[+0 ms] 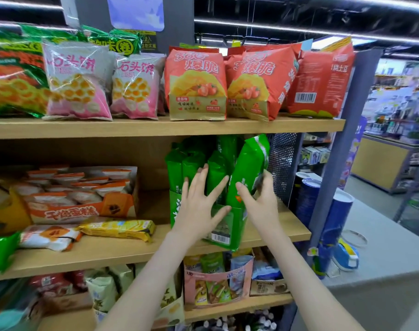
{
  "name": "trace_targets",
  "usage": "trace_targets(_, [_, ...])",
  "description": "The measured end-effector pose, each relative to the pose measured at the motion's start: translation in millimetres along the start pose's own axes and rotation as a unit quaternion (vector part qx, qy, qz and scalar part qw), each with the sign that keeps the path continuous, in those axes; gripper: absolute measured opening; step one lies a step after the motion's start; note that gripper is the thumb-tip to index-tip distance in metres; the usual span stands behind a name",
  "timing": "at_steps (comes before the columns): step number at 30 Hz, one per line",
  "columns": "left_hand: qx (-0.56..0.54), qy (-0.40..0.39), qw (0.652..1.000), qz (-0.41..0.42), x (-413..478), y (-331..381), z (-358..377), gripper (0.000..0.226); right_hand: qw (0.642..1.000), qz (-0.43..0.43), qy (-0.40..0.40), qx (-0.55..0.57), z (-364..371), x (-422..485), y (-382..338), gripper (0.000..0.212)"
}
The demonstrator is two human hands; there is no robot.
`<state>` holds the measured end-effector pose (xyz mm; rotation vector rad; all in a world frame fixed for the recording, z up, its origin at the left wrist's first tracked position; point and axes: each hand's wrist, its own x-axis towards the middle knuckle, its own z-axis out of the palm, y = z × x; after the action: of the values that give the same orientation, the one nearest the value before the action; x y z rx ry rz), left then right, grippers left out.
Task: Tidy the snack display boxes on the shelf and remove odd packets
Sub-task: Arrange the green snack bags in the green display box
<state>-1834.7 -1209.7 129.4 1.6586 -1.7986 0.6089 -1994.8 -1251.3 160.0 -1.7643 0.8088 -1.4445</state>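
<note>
Left fingers [201,181] splayed on green packets [215,168]; right fingers [265,187], blurred, pinching tilted packet [249,161].

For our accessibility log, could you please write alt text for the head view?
On the middle shelf, the left hand lies flat against green packets standing in a green display box, while the right hand holds the rightmost packet.

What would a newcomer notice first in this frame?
Both hands at centre: the left hand spread flat against upright green packets in a green display box on the middle shelf, the right hand gripping a tilted green packet at its right end. Above, red tomato crisp bags line the top shelf; a yellow packet lies loose to the left.
</note>
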Motion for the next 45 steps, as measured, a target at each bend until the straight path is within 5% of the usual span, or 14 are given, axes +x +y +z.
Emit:
trace_targets(10, [0.052, -0.029, 0.998, -0.036, 0, 2, 1, 0.068, 0.971, 0.043, 0.173, 0.157, 4, -3, -5, 0.043])
trace_targets(17, [-0.03, -0.024, 0.998, -0.058, 0, 7, -4, 0.068, 0.922, 0.108, 0.257, 0.269, -9, -2, -14, 0.043])
trace_targets(23, [-0.263, -0.02, 0.964, -0.033, -16, 3, -13, 0.074, 0.912, 0.124, 0.076, 0.383, -17, -25, -14, 0.03])
trace_targets(30, [-0.296, -0.049, 0.95, -0.086, -67, 1, -30, 0.07, 0.891, 0.171, -0.056, 0.416, -13, -60, 5, 0.051])
trace_targets(33, [-0.441, -0.08, 0.873, -0.192, -93, 9, -48, 0.032, 0.89, 0.213, -0.177, 0.361, -8, -81, 19, 0.076])
trace_targets(35, [-0.518, -0.149, 0.801, -0.262, -110, 16, -55, 0.039, 0.88, 0.237, -0.263, 0.315, 0, -99, 26, 0.082])
trace_targets(38, [-0.503, -0.257, 0.769, -0.301, -141, 20, -52, 0.071, 0.859, 0.267, -0.339, 0.276, 17, -126, 35, 0.083])
trace_targets(40, [-0.498, -0.275, 0.751, -0.334, -160, 21, -52, 0.068, 0.852, 0.288, -0.362, 0.246, 25, -139, 41, 0.08])
trace_targets(43, [-0.479, -0.266, 0.748, -0.373, -185, 19, -56, 0.053, 0.863, 0.254, -0.408, 0.156, 31, -155, 50, 0.048])
trace_targets(45, [-0.442, -0.291, 0.747, -0.402, -203, 18, -57, 0.045, 0.868, 0.274, -0.37, 0.187, 34, -159, 54, 0.041])
